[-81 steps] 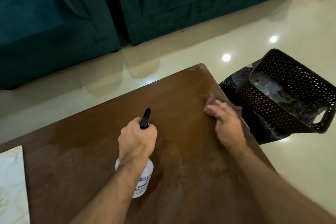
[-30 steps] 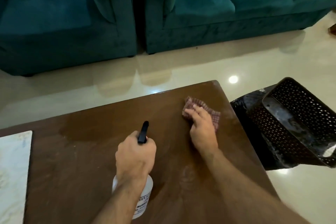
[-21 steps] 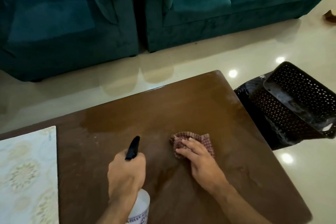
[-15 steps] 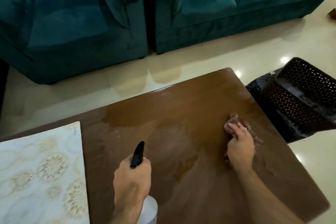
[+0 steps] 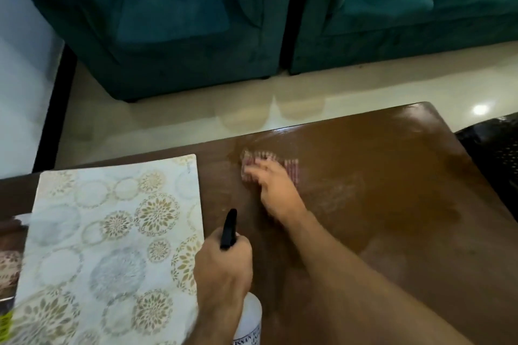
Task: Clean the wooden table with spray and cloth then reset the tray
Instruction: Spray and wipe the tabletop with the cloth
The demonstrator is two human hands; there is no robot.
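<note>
Glossy cream tile floor [image 5: 173, 120] w/ 2 teal velvet sofas behind: armchair [image 5: 168, 17] on left, longer sofa [image 5: 406, 8] on right, side by side w/ dark gap between. Brown polished wooden table [image 5: 392, 176] fills lower frame; surface shows wet sheen + pale streaky smears on right half.

Count: 1 cloth, 1 spray bottle, 1 patterned rectangular tray, 1 black perforated plastic basket [image 5: 496, 148] just off table's right edge, cut by frame.

Red-and-white checked cloth [image 5: 288, 166] lies flat on table near far edge, centre, just right of tray's far corner; motion-blurred, partly covered by fingers. Right hand [image 5: 273, 189] palm down on cloth, fingers extended & pressing it to wood.

White plastic spray bottle w/ black trigger head [image 5: 228, 228] upright at near edge, just beside tray's right side; printed label partly visible at bottom, unreadable. Left hand [image 5: 222, 269] wrapped round bottle neck, fingers curled, nozzle sticking up past knuckles.

White tray w/ gold & grey floral circle pattern [image 5: 112, 232] sits on table's left part, flat. Blurry items at far left edge, can't ID.
</note>
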